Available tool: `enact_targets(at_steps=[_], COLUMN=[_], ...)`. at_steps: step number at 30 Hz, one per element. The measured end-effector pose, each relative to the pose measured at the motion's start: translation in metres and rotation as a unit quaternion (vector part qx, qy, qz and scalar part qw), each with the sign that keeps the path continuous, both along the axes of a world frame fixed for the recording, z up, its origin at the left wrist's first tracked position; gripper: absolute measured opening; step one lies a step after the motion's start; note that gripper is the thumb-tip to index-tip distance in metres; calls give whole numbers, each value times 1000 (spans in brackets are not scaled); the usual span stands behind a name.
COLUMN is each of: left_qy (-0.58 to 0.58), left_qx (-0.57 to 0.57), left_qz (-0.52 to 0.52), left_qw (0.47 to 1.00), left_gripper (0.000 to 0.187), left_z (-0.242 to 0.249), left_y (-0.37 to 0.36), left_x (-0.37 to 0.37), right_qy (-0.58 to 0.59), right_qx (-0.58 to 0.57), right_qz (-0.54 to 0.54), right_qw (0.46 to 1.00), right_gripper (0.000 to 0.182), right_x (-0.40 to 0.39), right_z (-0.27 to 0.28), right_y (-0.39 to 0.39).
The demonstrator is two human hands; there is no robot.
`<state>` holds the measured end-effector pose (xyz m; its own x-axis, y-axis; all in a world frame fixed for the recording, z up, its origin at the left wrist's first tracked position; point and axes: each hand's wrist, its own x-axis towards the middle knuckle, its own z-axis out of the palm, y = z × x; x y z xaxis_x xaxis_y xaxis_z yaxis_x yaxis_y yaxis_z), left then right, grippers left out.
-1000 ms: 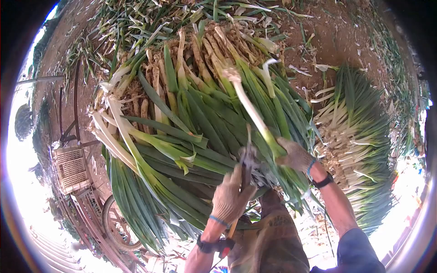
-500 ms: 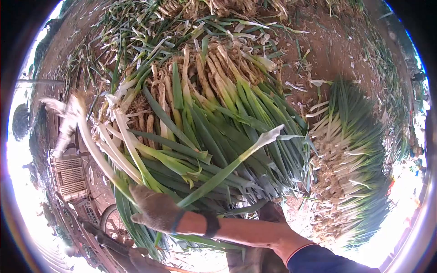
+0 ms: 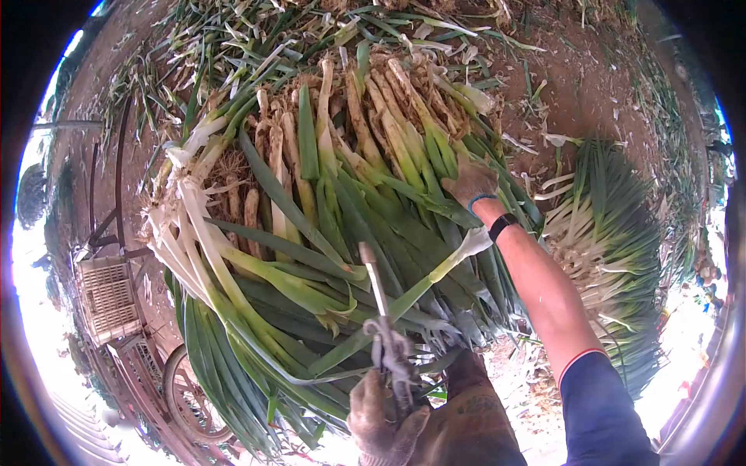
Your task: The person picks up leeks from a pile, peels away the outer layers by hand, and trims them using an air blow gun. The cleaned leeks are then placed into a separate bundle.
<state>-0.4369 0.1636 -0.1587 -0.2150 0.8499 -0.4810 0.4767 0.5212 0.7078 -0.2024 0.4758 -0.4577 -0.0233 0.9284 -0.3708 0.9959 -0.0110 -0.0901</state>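
A broad pile of long green onions lies before me, brown roots and white stalks toward the far side, green leaves toward me. My right hand, gloved, reaches into its right part, with its fingers closed around a green stalk and partly hidden among the leaves. Low in the middle, my left hand, also gloved, grips what looks like an air blow gun, its slim nozzle pointing up over the leaves. Several paler green onions with whitish stalks lie across the pile's left side.
To the right lies a second stack of green onions with clean white stalks. Loose leaf scraps litter the soil beyond the pile. At left stand a slatted crate and a spoked wheel.
My right hand has let go of the green onion at the left and moved right into the pile. My left hand with the blow gun has swung from lower left to the lower middle.
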Motion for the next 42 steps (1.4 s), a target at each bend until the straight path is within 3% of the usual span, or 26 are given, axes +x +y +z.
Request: enact_targets(at_steps=[3,6,9,10,12,15,18,21,22,25,29,35,38,39,42], left_qy=[10,42,8,-21,-21,-46,-68,-58,-49,-41,-18,27,-95,-138,-82], left_qx=[-37,-60,-46,-114,-110,-149,-174,-168,-161,-139,-63,-34,-104,-119,-38], left_qz=[-14,-38,-82,-66,-109,-137,-129,-114,-107,-78,-61,-33,11,26,-45], left_qw=[999,997,996,991,988,978,974,977,980,986,996,999,990,983,995], left_gripper=[93,92,79,92,89,88,86,77,75,63,52,41,42,43,50], left_z=[-2,16,12,18,16,22,27,25,23,4,-35,-86,-51,-43,-37], left_y=[-1,23,13,15,-2,-20,-32,-31,-24,4,60,121,110,95,64], left_x=[23,33,33,41,57,82,102,116,119,124,120,104,100,100,100], right_qy=[-29,74,55,85,147,121,109,149,167,217,198,360,450,460,477], right_qx=[-103,-53,-84,-103,-101,-170,-199,-181,-236,-157,-355,-360,-303,-335,-409], right_qz=[6,30,108,100,103,105,97,125,120,128,65,-14,-11,-32,-82], right_qw=[994,995,989,986,979,972,969,964,950,955,912,861,840,822,774], right_gripper=[70,59,58,58,66,84,107,116,118,118,124,126,126,126,123], right_x=[-6,18,30,34,45,50,58,73,78,84,80,102,114,113,113], right_z=[40,53,115,131,146,188,197,193,195,179,213,188,165,169,195], right_y=[2,-43,-89,-101,-134,-170,-203,-224,-222,-243,-210,-213,-223,-218,-194])
